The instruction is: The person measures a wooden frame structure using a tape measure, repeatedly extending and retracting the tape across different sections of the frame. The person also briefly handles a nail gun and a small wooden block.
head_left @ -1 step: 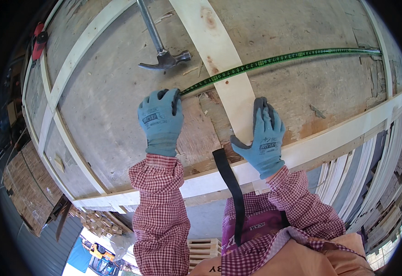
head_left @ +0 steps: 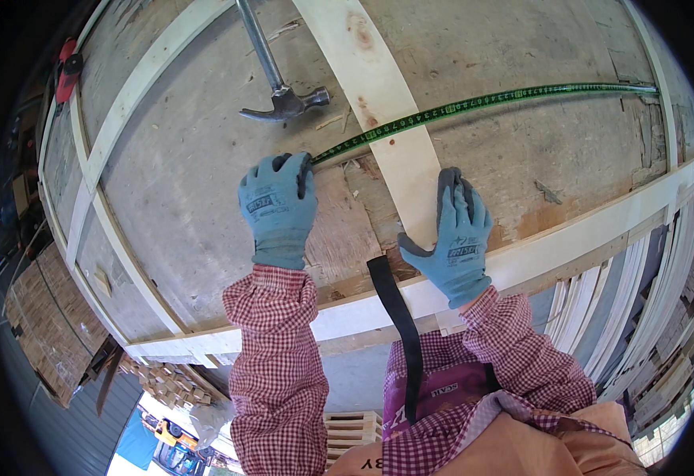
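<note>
My left hand [head_left: 279,208], in a blue work glove with dark fingertips, is closed around the near end of a tape measure; its case, if there, is hidden. The green tape measure blade [head_left: 474,102] stretches right across a pale wooden slat [head_left: 378,79] to the frame's right-hand strip. My right hand [head_left: 463,246], gloved alike, is open, its thumb spread and fingers pointing away, at the near end of that slat. Beyond my left hand a claw hammer [head_left: 286,104] lies on the plywood panel [head_left: 204,190].
Pale wooden strips frame the panel, with a near rail [head_left: 521,266] in front of me. A red tool [head_left: 67,73] sits at the far left corner. A black strap [head_left: 398,317] hangs over the near edge. Long slats [head_left: 640,293] are stacked at right; wood bundles [head_left: 57,317] stand at left.
</note>
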Available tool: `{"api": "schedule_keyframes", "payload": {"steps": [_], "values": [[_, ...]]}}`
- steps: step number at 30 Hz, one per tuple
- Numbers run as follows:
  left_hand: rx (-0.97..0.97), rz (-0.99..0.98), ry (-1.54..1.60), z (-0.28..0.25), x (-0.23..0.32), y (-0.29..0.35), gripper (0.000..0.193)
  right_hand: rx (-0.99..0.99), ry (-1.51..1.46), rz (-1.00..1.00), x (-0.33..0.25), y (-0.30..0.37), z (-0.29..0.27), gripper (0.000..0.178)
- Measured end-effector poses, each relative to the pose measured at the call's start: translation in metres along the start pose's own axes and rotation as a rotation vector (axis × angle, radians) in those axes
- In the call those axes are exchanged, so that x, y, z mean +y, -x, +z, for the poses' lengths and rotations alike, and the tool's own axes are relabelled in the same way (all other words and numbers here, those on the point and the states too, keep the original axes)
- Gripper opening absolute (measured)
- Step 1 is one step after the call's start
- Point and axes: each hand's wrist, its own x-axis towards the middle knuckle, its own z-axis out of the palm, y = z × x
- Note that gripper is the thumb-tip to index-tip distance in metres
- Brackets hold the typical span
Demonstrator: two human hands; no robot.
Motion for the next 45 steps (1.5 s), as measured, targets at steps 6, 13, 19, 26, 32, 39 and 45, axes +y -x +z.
{"api": "schedule_keyframes", "payload": {"steps": [6,13,19,26,32,39,45], "values": [[-0.014,-0.004,-0.012,-0.001,0.001,0.0,0.02,-0.034,0.012,0.016,-0.002,0.0,-0.001,0.099],[-0.049,0.0,-0.009,-0.007,0.006,-0.004,0.019,-0.039,0.028,0.032,0.0,0.002,-0.005,0.1],[-0.419,-0.133,0.196,-0.078,0.007,0.002,0.021,0.303,-0.662,0.225,0.015,-0.014,-0.023,0.085],[-0.745,-0.167,0.79,-0.169,0.029,0.111,0.031,-0.033,-1.614,0.221,-0.045,-0.052,-0.153,0.041],[-0.754,-0.397,1.853,-0.161,0.093,0.217,0.034,-0.504,-0.892,-0.503,-0.124,0.031,-0.147,0.039],[0.135,-1.036,2.579,-0.099,0.142,0.24,0.036,-0.858,-0.506,-0.429,-0.105,0.074,-0.152,0.095],[0.197,-1.225,2.574,-0.061,0.155,0.198,0.039,-1.025,-0.391,-0.362,-0.086,0.037,-0.15,0.085]]}}
